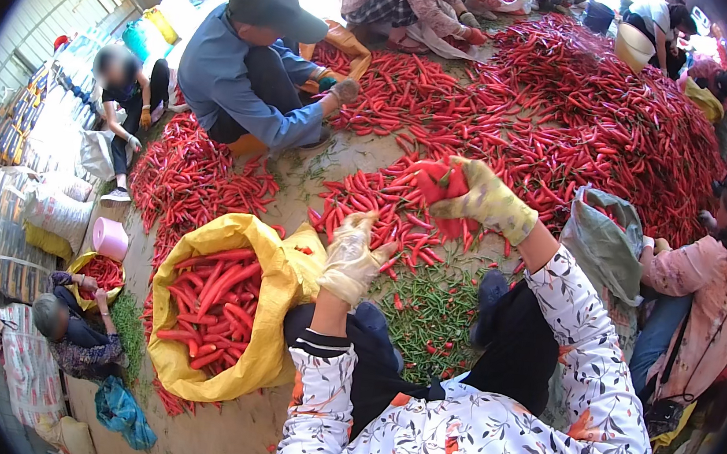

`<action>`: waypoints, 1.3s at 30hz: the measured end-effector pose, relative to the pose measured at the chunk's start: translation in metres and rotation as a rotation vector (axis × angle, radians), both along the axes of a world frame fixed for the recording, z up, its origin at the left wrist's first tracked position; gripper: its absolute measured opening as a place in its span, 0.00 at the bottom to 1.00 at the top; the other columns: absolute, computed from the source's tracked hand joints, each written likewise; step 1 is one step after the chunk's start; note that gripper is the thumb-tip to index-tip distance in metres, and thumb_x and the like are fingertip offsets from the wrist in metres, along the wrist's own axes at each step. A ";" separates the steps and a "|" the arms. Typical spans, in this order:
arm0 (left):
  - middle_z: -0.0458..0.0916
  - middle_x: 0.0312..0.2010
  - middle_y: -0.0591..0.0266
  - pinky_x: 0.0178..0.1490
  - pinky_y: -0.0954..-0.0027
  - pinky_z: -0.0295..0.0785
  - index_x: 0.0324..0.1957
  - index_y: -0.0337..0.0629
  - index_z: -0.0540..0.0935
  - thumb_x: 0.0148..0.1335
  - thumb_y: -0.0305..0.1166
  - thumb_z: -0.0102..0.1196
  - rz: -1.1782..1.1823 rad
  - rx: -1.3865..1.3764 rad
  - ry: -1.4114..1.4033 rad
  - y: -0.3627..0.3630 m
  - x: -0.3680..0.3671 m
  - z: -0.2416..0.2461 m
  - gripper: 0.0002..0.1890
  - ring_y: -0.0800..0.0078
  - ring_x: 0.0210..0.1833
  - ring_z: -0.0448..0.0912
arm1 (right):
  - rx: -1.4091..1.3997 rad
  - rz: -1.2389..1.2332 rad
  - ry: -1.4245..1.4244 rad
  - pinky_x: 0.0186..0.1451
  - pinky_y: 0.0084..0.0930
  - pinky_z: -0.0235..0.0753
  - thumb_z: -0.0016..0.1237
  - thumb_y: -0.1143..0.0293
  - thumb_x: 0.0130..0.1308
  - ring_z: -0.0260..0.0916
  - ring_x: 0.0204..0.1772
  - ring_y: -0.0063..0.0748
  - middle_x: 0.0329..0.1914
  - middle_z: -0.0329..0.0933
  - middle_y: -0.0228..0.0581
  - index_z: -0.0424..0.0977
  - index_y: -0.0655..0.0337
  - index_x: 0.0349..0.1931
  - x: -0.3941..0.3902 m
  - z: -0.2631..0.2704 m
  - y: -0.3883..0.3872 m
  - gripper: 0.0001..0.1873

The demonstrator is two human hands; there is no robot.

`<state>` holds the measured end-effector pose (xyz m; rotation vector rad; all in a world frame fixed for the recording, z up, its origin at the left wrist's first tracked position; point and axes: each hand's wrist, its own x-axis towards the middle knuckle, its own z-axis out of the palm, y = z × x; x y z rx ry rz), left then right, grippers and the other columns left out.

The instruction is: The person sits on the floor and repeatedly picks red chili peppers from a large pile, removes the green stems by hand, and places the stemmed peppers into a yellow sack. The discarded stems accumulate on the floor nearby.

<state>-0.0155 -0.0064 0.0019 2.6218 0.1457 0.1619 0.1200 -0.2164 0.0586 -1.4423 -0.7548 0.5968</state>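
My left hand point(353, 257), in a pale thin glove, is raised over the near edge of the red chili peppers point(380, 195); its fingers are apart and I see nothing held in it. My right hand point(489, 200), in a yellowish patterned glove, is above the same peppers. Its fingers curve around a bright red, blurred item point(441, 185), which I cannot make out clearly. Left of my left hand a yellow woven sack point(273, 330) stands with its mouth wide, holding many red peppers point(216, 304). Green pepper stems point(428, 307) lie between my shoes.
A person in a blue jacket point(238, 87) squats ahead by another pepper heap point(193, 176). A big heap point(614, 114) rises at the far right. At right, a person in pink point(703, 283) sits by a grey-green sack point(604, 246). A blue bag point(125, 411) lies lower left.
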 end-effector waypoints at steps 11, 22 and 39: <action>0.79 0.45 0.67 0.51 0.74 0.73 0.42 0.37 0.82 0.56 0.20 0.65 -0.025 -1.243 -0.389 -0.040 0.026 -0.008 0.11 0.76 0.45 0.77 | -0.255 -0.058 -0.303 0.50 0.27 0.77 0.66 0.70 0.48 0.77 0.47 0.26 0.42 0.80 0.42 0.71 0.67 0.53 -0.024 -0.009 0.022 0.30; 0.78 0.37 0.70 0.46 0.77 0.70 0.43 0.38 0.78 0.70 0.28 0.53 0.159 -1.241 -0.445 -0.052 0.035 -0.008 0.05 0.82 0.39 0.73 | -0.319 -0.237 -0.386 0.47 0.35 0.78 0.64 0.63 0.46 0.80 0.47 0.51 0.40 0.79 0.56 0.69 0.68 0.51 -0.033 -0.034 0.041 0.31; 0.74 0.27 0.73 0.22 0.81 0.60 0.45 0.44 0.76 0.62 0.48 0.62 0.065 -1.369 -0.236 -0.034 0.015 0.005 0.19 0.85 0.19 0.66 | 0.049 0.052 0.332 0.50 0.21 0.75 0.63 0.73 0.56 0.76 0.45 0.18 0.44 0.80 0.30 0.73 0.64 0.54 -0.030 -0.001 0.021 0.24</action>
